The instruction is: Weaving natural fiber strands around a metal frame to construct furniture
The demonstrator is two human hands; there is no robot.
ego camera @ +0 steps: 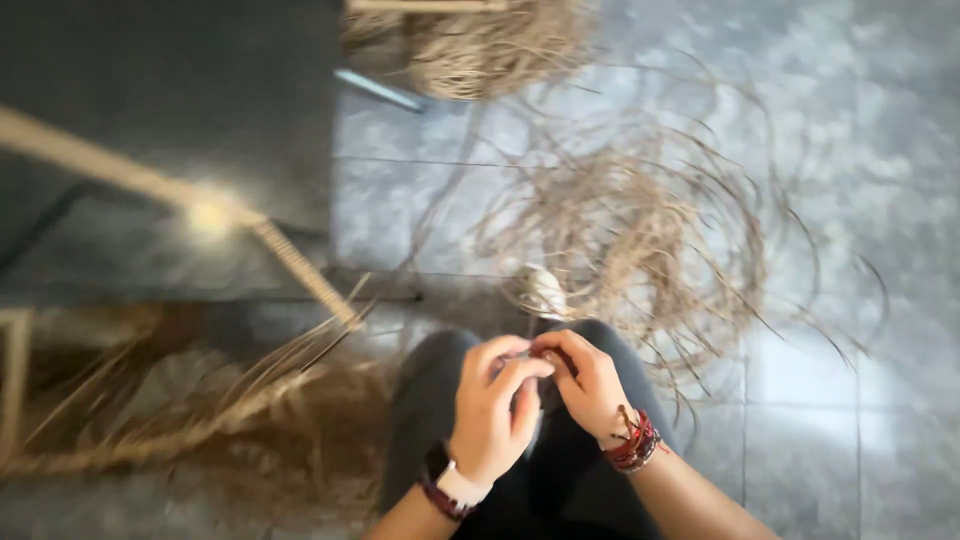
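Over the lap, both hands pinch a small dark piece of weaving.

Left hand (492, 410) and right hand (585, 385) meet above the knees, fingers (520, 368) curled tight on the piece (548, 355); blur hides its shape. It looks barely begun: the piece is tiny, while a big loose tangle of fibre (640, 230) lies on the tiled floor (860, 420) just ahead, with more strands (230, 400) at left and a bundle (480, 50) farther off. No basket or other container shows.

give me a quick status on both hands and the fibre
Left hand and right hand together, fingers pinching a dark fibre piece. Dry fibre tangle on the tiled floor ahead. Nothing blocking.
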